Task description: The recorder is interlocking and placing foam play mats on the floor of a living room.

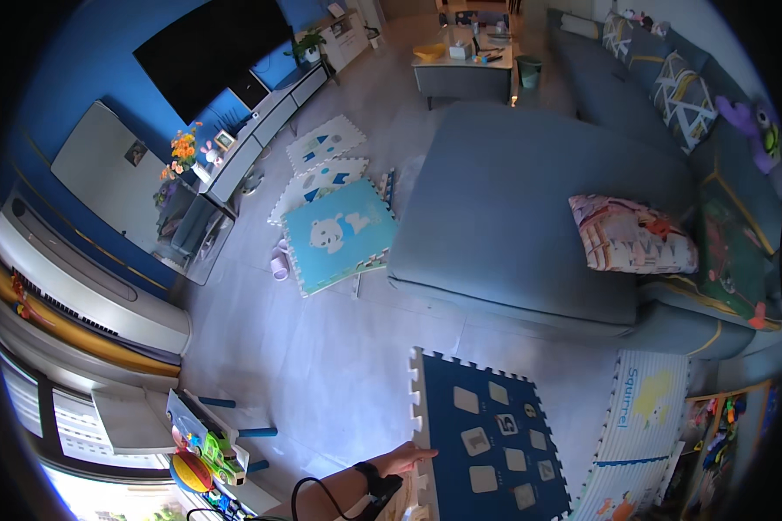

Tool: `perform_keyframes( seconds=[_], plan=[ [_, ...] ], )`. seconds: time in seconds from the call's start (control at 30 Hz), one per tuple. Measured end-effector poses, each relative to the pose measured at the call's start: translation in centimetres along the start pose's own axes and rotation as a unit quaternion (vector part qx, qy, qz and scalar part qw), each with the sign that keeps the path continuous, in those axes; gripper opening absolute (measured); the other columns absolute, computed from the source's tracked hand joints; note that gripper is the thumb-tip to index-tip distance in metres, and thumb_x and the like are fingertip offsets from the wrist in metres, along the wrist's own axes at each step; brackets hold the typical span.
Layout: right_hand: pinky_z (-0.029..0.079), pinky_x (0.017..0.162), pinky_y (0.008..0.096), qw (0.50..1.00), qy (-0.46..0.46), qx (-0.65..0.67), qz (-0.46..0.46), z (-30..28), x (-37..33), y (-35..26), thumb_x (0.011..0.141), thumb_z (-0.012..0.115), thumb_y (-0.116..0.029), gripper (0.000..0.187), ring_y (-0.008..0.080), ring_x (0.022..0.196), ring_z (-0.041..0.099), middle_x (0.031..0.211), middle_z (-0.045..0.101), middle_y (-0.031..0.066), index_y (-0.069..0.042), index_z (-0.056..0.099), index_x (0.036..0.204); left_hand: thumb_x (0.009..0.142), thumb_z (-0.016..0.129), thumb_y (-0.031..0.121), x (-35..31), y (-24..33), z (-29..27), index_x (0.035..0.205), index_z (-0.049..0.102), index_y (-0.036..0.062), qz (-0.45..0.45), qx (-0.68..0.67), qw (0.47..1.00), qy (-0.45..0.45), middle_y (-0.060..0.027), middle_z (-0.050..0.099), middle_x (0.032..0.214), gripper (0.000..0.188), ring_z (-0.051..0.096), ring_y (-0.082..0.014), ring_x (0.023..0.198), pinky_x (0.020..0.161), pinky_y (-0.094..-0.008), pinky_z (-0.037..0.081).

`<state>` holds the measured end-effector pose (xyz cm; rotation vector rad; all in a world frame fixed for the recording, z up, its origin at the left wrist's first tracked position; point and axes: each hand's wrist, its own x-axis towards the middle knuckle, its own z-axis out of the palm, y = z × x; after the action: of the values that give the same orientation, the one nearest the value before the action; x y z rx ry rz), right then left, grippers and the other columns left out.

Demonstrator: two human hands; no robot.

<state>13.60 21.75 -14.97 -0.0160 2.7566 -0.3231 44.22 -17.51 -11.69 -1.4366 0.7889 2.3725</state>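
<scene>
My left hand (405,458) grips the left edge of a dark blue foam mat tile (493,441). One finger lies over the upper side; the other fingers are partly hidden. The tile has toothed edges, a white border on its left side and pale squares, some with dark figures. A black band with a dark device and cable (379,488) is around my left wrist. My right hand is out of view.
A stack of foam mats with a bear picture (339,230) lies ahead on the grey floor. The grey sofa (530,200) stands to the right. Striped folded panels (643,408) and a toy shelf (721,443) are near right. A toy truck (223,458) and ball (191,471) sit near left.
</scene>
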Motion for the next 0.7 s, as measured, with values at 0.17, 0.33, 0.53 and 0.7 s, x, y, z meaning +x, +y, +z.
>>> perform_keyframes(
  seconds=[0.17, 0.33, 0.53, 0.7],
  plan=[
    [0.044, 0.042, 0.0345, 0.987, -0.023, 0.146, 0.061, 3.9, -9.1, -3.5, 0.086, 0.044, -0.025, 0.022, 0.0201, 0.049, 0.052, 0.059, 0.052, 0.0074, -0.009, 0.054, 0.076, 0.073, 0.069, 0.026, -2.0, -2.2, -3.4, 0.057, 0.053, 0.0053, 0.045, -0.076, 0.996, 0.024, -0.0006, 0.043, 0.052, 0.031, 0.038, -0.0094, 0.046, 0.043, -0.0255, 0.027],
    [0.043, 0.042, 0.0342, 0.943, -0.043, 0.287, 0.163, 9.1, -19.1, -7.6, 0.085, 0.045, -0.026, 0.022, 0.0193, 0.048, 0.051, 0.059, 0.051, 0.0064, -0.009, 0.055, 0.076, 0.072, 0.069, 0.024, -3.8, -0.9, -5.6, 0.061, 0.055, 0.0005, 0.028, -0.01, 0.999, 0.039, -0.0016, 0.044, 0.053, 0.03, 0.04, -0.0111, 0.047, 0.044, -0.0263, 0.032],
    [0.042, 0.041, 0.0338, 0.872, -0.022, 0.406, 0.273, 12.8, -31.2, -9.9, 0.085, 0.047, -0.027, 0.021, 0.0183, 0.047, 0.05, 0.058, 0.051, 0.0052, -0.009, 0.055, 0.076, 0.074, 0.066, 0.029, -8.2, 2.8, -8.3, 0.07, 0.055, 0.0025, 0.002, 0.093, 0.996, 0.003, -0.0026, 0.047, 0.06, 0.029, 0.043, -0.0123, 0.049, 0.049, -0.0273, 0.039],
    [0.042, 0.04, 0.0334, 0.834, -0.019, 0.46, 0.304, 13.6, -38.0, -9.7, 0.085, 0.048, -0.028, 0.021, 0.0175, 0.046, 0.049, 0.057, 0.05, 0.0042, -0.01, 0.055, 0.076, 0.082, 0.057, 0.029, -10.5, 1.7, -11.2, 0.079, 0.051, 0.0069, -0.056, 0.065, 0.995, -0.044, -0.0003, 0.049, 0.069, 0.023, 0.051, -0.0105, 0.06, 0.06, -0.0242, 0.044]
  ],
)
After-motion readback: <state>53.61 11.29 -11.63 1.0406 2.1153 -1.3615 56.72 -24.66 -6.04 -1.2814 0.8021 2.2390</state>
